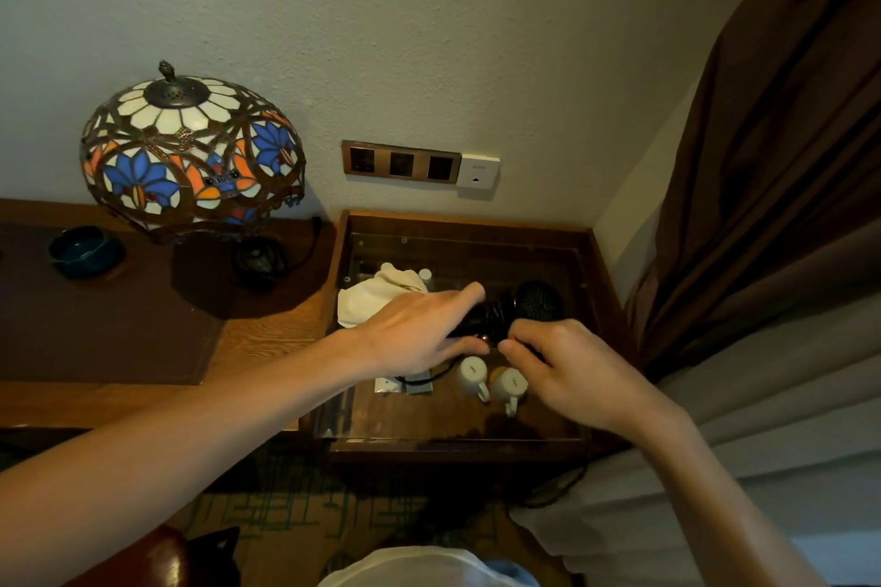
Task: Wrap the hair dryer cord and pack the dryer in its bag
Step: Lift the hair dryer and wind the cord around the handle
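Observation:
A black hair dryer (538,300) lies on the glass-topped side table (476,415), its round grille end pointing right. Black cord (488,317) is bunched in loops around its handle, and one loose strand (424,379) trails toward the front left. My left hand (419,334) reaches over the handle and grips it from the left. My right hand (567,362) pinches the cord at the front of the dryer. A cream cloth bag (376,296) lies crumpled just left of the dryer, partly behind my left hand.
Two white mugs (491,384) lie on their sides near the table's front, beside small sachets (400,386). A stained-glass lamp (190,153) and a dark ashtray (86,250) stand on the desk at left. Wall sockets (400,164) sit above the table; brown curtains (763,205) hang right.

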